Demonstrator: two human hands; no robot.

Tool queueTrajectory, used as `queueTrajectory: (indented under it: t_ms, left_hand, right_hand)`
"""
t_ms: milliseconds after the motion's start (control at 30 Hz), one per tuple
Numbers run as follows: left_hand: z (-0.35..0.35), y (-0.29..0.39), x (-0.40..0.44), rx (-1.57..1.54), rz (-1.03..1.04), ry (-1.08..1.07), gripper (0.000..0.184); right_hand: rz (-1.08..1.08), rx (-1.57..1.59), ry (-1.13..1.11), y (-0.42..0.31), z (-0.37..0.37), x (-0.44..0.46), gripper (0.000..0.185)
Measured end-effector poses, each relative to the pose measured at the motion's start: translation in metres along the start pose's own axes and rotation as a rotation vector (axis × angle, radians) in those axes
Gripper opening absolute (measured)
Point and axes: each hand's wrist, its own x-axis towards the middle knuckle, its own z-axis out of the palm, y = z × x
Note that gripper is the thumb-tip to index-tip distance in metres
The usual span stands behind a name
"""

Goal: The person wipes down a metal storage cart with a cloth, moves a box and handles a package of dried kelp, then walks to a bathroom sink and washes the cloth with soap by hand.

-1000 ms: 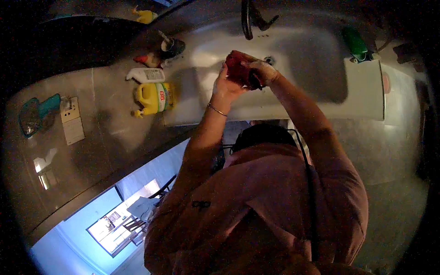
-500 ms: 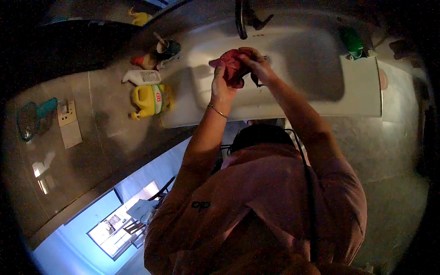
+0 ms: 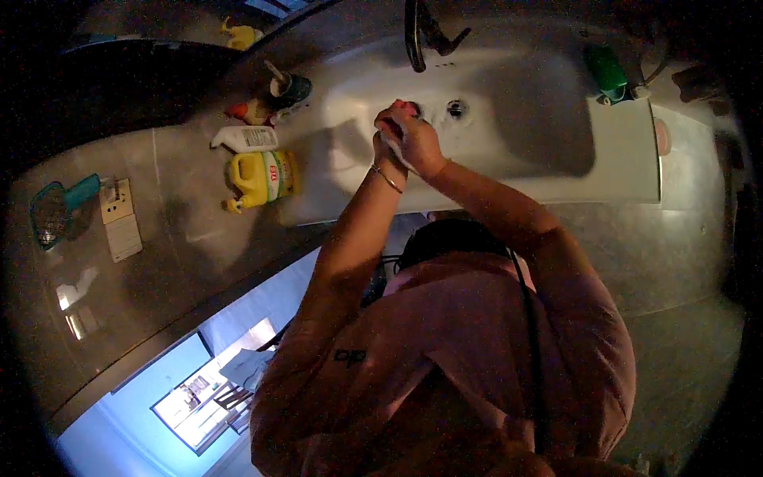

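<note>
A bunched red cloth [image 3: 404, 108] is squeezed between my two hands over the white sink [image 3: 509, 181]. My left hand [image 3: 386, 145], with a bangle on its wrist, is wrapped round the cloth from the left and partly hidden. My right hand [image 3: 421, 145] lies closed over it from the right, with some whitish foam near its edge. Most of the cloth is covered by my fingers. Right of the hands the drain [image 3: 455, 109] shows in the basin, and the dark faucet [image 3: 414, 40] rises above them.
Left of the sink stand a yellow jug [image 3: 253, 178], a white bottle [image 3: 248, 139] and a dark cup [image 3: 291, 87]. A green bottle [image 3: 606, 71] is at the back right. A teal mesh item [image 3: 51, 215] lies near a socket plate [image 3: 117, 200] at far left.
The cloth, spread wider before, is now crumpled small between my hands. My right hand has moved left and down over my left hand, uncovering the drain.
</note>
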Motion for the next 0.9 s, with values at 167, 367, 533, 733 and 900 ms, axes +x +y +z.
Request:
queueTrajectory:
  t_ms: [167, 367, 533, 733, 900]
  left_hand:
    - [0.027, -0.009, -0.012, -0.100, 0.159, 0.527, 0.031]
    - [0.025, -0.003, -0.013, -0.071, 0.099, 0.561, 0.030]
    - [0.063, 0.006, -0.032, 0.124, 0.006, 0.760, 0.024]
    - [0.052, 0.034, -0.059, 0.042, 0.219, 0.489, 0.041]
    - [0.046, 0.051, -0.065, 0.233, 0.315, 0.438, 0.037]
  right_hand:
    - [0.131, -0.011, -0.078, 0.048, 0.015, 0.031, 0.022]
    - [-0.094, 0.020, 0.033, 0.028, 0.021, 0.010, 0.018]
    - [0.205, 0.265, -0.174, 0.060, -0.009, 0.035, 0.034]
    - [0.632, 1.259, -0.314, 0.106, -0.034, 0.033, 0.044]
    - [0.607, 1.282, -0.468, 0.098, -0.049, 0.025, 0.044]
